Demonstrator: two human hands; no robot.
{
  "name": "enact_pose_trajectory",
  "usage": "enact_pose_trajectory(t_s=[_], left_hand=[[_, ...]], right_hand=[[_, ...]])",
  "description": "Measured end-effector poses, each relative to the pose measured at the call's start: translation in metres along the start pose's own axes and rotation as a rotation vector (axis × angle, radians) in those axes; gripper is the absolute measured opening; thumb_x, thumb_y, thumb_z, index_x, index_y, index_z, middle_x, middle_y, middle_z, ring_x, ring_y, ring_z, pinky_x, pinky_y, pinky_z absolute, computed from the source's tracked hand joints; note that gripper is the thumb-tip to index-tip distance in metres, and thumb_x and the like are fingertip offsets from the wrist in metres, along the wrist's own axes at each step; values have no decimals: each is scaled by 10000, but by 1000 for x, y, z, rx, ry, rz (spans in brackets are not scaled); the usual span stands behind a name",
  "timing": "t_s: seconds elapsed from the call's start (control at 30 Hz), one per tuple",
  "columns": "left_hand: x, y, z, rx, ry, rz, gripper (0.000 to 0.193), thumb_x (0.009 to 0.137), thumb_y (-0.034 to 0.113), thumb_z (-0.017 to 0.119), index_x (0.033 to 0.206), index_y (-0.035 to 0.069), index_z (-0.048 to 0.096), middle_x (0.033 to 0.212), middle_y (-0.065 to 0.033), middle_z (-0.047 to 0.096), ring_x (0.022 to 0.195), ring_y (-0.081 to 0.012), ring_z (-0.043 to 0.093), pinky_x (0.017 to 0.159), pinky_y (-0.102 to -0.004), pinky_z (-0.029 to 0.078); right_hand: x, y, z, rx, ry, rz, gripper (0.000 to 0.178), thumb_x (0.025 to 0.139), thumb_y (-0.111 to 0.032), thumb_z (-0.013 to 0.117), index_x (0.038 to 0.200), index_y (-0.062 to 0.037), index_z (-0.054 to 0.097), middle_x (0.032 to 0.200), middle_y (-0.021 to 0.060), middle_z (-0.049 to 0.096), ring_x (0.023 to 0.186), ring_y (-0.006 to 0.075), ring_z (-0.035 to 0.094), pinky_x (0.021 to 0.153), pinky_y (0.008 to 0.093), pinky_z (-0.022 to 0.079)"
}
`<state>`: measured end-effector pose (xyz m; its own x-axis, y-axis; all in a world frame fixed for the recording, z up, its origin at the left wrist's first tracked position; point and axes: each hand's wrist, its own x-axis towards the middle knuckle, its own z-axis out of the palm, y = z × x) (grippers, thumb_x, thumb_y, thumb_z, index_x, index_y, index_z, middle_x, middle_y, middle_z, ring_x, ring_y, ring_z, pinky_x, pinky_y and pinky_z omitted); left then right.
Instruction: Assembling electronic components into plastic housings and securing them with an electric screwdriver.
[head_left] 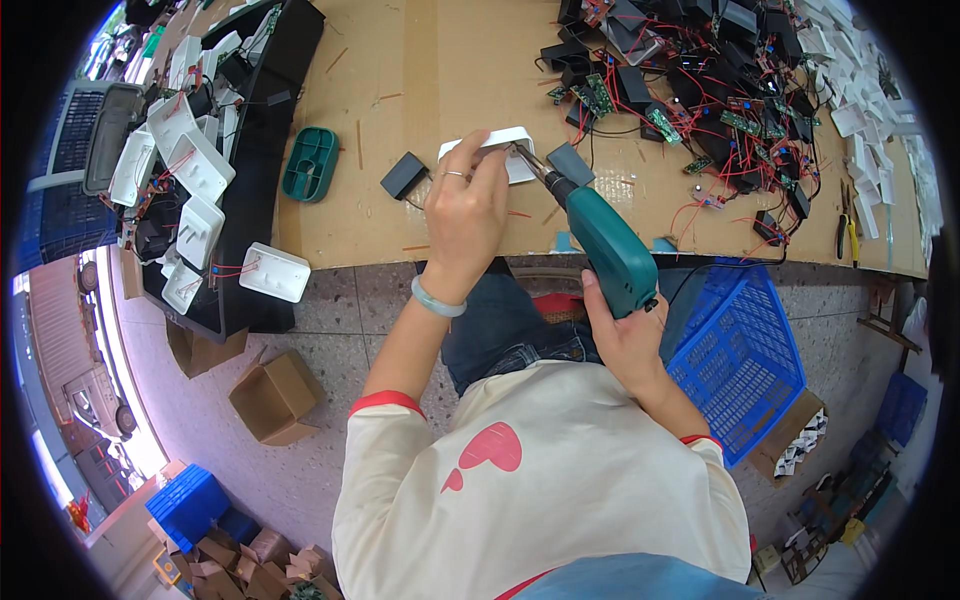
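My left hand (465,215) presses down on a white plastic housing (500,142) lying on the wooden workbench (440,70), fingers curled over its near edge. My right hand (625,335) grips the handle of a teal electric screwdriver (610,245). Its metal bit slants up and left, and the tip meets the housing just beside my left fingers. A small black box (404,175) lies left of the housing and a dark grey box (571,163) lies just right of it, each with thin wires.
A black tray (262,150) at the left holds several white housings with red wires. A green oval dish (310,163) sits beside it. A heap of black boxes, circuit boards and red wires (720,100) fills the right. A blue crate (745,355) and cardboard boxes (275,395) stand on the floor.
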<state>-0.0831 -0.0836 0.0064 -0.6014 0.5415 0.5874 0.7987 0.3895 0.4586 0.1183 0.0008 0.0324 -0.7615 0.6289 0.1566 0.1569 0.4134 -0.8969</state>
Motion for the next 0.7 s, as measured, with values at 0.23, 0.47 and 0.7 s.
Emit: enact_pose_trajectory(t_s=[0.23, 0.47, 0.7], left_hand=[[0, 0, -1, 11, -6, 3, 124, 823, -15, 704, 944, -17, 731, 1134, -142, 676, 908, -279, 686, 791, -375, 563], [1, 1, 0, 3, 8, -4, 112, 825, -14, 702, 933, -17, 733, 1120, -138, 680, 905, -277, 686, 787, -374, 562], [1, 0, 1, 13, 7, -1, 94, 827, -11, 703, 917, -19, 731, 1117, -138, 684, 898, -279, 687, 786, -376, 561]], right_hand=[[1, 0, -1, -11, -4, -23, 278, 914, -51, 701, 1144, -2, 554, 876, 125, 697, 733, 210, 694, 699, 301, 534], [2, -1, 0, -6, 8, -35, 268, 913, -50, 699, 1136, -12, 555, 886, 128, 689, 741, 235, 701, 701, 309, 536], [2, -2, -3, -41, -12, -49, 282, 915, -42, 697, 1148, -14, 542, 898, 134, 694, 758, 236, 709, 706, 309, 539]])
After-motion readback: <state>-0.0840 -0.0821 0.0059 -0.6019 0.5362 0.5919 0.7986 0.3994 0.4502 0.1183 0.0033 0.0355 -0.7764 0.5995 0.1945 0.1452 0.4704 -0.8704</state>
